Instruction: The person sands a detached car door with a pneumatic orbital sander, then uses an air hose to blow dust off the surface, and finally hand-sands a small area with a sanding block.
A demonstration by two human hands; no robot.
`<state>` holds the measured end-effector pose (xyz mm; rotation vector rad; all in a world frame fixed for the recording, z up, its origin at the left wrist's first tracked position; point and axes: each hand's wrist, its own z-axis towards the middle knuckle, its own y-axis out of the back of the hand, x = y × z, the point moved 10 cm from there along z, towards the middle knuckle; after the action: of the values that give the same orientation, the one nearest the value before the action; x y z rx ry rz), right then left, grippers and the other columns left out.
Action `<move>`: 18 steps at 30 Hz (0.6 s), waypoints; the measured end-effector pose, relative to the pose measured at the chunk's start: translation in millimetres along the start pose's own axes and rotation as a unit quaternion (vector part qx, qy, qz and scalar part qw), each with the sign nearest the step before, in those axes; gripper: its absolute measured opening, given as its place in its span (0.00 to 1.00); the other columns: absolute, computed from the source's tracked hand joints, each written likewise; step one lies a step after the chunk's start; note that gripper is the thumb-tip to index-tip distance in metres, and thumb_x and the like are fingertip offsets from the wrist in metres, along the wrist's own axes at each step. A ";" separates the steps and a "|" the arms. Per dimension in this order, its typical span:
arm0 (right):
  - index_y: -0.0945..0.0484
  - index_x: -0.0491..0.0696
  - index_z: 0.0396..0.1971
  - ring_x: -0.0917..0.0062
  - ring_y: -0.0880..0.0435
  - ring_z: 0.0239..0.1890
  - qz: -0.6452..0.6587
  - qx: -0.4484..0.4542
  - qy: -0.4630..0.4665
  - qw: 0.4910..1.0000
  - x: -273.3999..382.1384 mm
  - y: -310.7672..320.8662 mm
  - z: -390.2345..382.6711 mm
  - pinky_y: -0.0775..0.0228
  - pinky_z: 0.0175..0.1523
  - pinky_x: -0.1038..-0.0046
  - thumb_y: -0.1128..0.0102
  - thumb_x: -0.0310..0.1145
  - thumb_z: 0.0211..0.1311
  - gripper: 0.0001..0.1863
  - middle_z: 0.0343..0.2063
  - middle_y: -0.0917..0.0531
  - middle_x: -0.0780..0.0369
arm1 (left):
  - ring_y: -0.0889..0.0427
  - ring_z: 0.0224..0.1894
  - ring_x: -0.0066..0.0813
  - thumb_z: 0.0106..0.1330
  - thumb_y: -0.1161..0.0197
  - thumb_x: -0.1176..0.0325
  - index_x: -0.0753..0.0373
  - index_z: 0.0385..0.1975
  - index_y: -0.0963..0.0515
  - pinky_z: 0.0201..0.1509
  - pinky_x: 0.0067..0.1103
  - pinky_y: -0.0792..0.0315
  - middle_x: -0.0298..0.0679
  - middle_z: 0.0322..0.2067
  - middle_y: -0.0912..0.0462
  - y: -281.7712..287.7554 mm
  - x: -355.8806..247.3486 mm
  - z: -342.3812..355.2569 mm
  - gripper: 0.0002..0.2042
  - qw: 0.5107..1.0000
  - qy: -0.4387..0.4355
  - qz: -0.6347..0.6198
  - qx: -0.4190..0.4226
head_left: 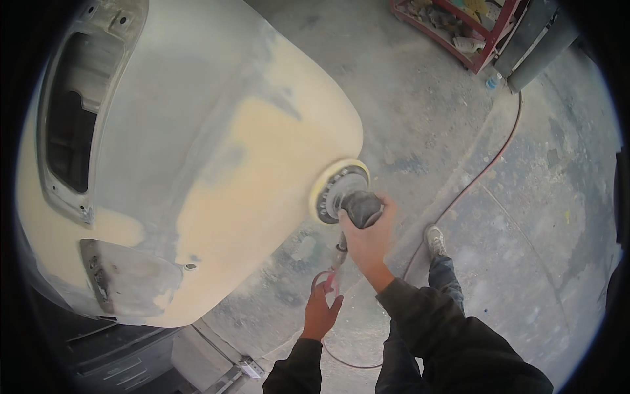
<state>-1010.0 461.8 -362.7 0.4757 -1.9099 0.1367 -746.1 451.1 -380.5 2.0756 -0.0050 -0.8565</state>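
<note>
My right hand [369, 235] is wrapped round the dark grip of a round air sander [344, 192], whose yellow-edged pad is tilted against the rounded edge of a car body panel [282, 151]. Cream and grey patches cover the panel's dusty surface. Below the sander, my left hand [321, 311] is closed on a red air hose [316, 280], which loops close to the sander's tail fitting [341, 244]. The fingers partly hide the hose there.
A red cart [479, 59] with assorted items stands at the far right, beside dark grey cylinders [543, 56] and a small blue-topped bottle [493, 81]. The hose [489, 164] trails over the concrete floor past my shoe [434, 241]. A dark drawer cabinet [125, 364] sits at lower left.
</note>
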 end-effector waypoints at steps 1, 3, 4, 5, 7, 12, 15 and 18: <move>0.34 0.45 0.58 0.66 0.20 0.46 0.018 0.016 0.021 0.999 12.5 -11.5 -0.2 0.26 0.48 0.68 0.23 0.31 0.48 0.37 0.51 0.28 0.55 | 0.18 0.48 0.45 0.62 0.29 0.66 0.66 0.54 0.30 0.50 0.36 0.24 0.49 0.45 0.20 4.3 4.9 5.3 0.24 1.000 0.021 -0.003 -0.013; 0.33 0.47 0.58 0.61 0.18 0.47 -0.014 0.010 0.196 0.980 50.9 -28.8 -11.2 0.24 0.47 0.64 0.23 0.31 0.48 0.37 0.55 0.30 0.53 | 0.18 0.48 0.44 0.62 0.29 0.67 0.68 0.57 0.31 0.51 0.36 0.25 0.50 0.49 0.21 14.7 15.6 18.8 0.26 0.998 0.058 -0.006 -0.036; 0.33 0.48 0.59 0.58 0.17 0.47 -0.031 0.011 0.279 0.960 64.1 -38.1 -22.0 0.22 0.46 0.62 0.22 0.32 0.48 0.37 0.57 0.31 0.53 | 0.18 0.47 0.44 0.61 0.29 0.67 0.68 0.59 0.32 0.51 0.36 0.25 0.50 0.49 0.21 10.2 27.8 16.8 0.28 0.997 0.080 -0.017 -0.014; 0.33 0.49 0.59 0.55 0.17 0.47 -0.052 0.081 0.259 0.961 56.2 -59.2 -33.4 0.21 0.45 0.60 0.22 0.32 0.48 0.38 0.58 0.32 0.52 | 0.19 0.47 0.44 0.61 0.29 0.67 0.69 0.60 0.32 0.51 0.36 0.25 0.50 0.49 0.22 7.6 44.5 10.8 0.29 0.995 0.101 -0.026 0.002; 0.33 0.51 0.60 0.50 0.17 0.47 -0.094 0.217 0.215 0.948 30.0 -88.9 -76.4 0.20 0.44 0.55 0.21 0.33 0.48 0.39 0.60 0.34 0.51 | 0.19 0.46 0.44 0.61 0.29 0.66 0.69 0.64 0.35 0.50 0.35 0.25 0.51 0.49 0.22 -5.8 67.5 -10.5 0.33 0.990 0.122 -0.041 0.055; 0.33 0.51 0.60 0.52 0.17 0.47 -0.137 0.261 0.172 0.940 -7.6 -92.1 -98.0 0.20 0.43 0.53 0.23 0.37 0.50 0.38 0.61 0.34 0.53 | 0.17 0.50 0.43 0.65 0.30 0.59 0.70 0.61 0.33 0.53 0.34 0.24 0.54 0.51 0.21 -32.7 85.2 -50.6 0.30 0.969 0.211 -0.011 0.130; 0.33 0.50 0.59 0.52 0.18 0.48 -0.102 0.204 0.089 0.970 -30.4 -64.5 -66.8 0.21 0.46 0.56 0.24 0.37 0.51 0.36 0.59 0.32 0.53 | 0.14 0.43 0.45 0.65 0.30 0.58 0.70 0.52 0.27 0.48 0.34 0.22 0.53 0.44 0.16 -31.5 81.8 -53.9 0.24 0.978 0.185 0.007 0.091; 0.33 0.48 0.58 0.51 0.21 0.51 -0.091 0.163 0.006 0.982 -73.8 -18.3 2.2 0.26 0.53 0.59 0.27 0.34 0.51 0.34 0.55 0.30 0.51 | 0.13 0.40 0.47 0.66 0.30 0.59 0.69 0.48 0.24 0.45 0.34 0.22 0.51 0.39 0.14 -49.7 40.7 -37.7 0.20 0.983 0.156 -0.027 0.094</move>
<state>-981.9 463.7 -433.3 0.8646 -1.8284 0.3344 -708.0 497.0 -425.1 2.3792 0.1445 -0.5707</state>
